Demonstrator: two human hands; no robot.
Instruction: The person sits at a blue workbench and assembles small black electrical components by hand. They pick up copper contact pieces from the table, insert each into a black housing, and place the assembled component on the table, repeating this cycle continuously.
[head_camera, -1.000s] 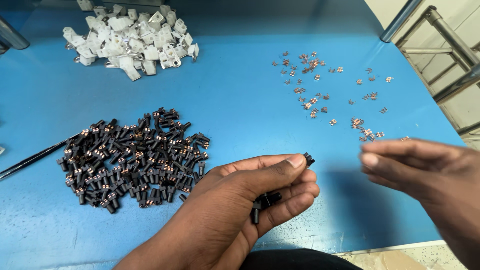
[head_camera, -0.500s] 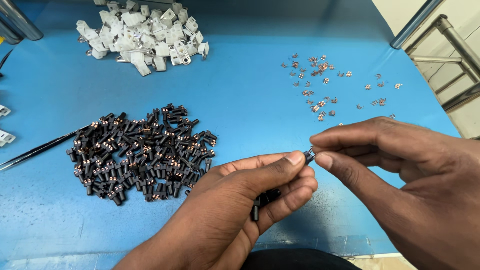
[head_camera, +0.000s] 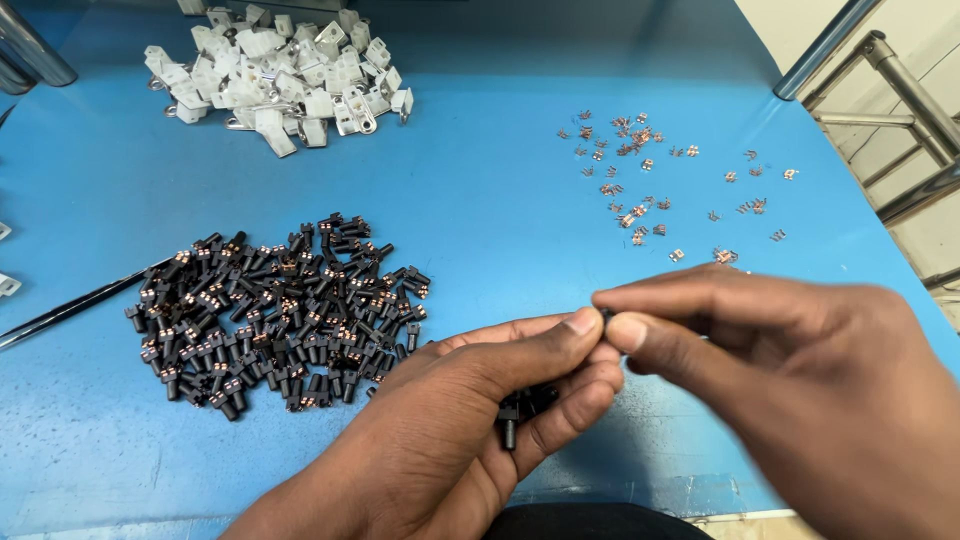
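My left hand (head_camera: 470, 420) pinches a small black plastic part between thumb and forefinger, and a few more black parts (head_camera: 522, 408) lie in its curled fingers. My right hand (head_camera: 790, 380) meets it from the right, its thumb and forefinger tips closed on the same pinched part at the fingertips. The part itself is almost hidden by the fingertips. A heap of black parts with copper contacts (head_camera: 280, 310) lies on the blue table (head_camera: 500, 220) just left of my left hand.
A pile of white plastic pieces (head_camera: 280, 75) sits at the back left. Small copper contacts (head_camera: 650, 170) are scattered at the back right. A dark tweezer (head_camera: 70, 305) lies at the left edge. Metal frame tubes (head_camera: 880, 70) stand beyond the table's right corner.
My right hand has moved left from open air to my left hand's fingertips and closed on the pinched part. The left hand has stayed in place.
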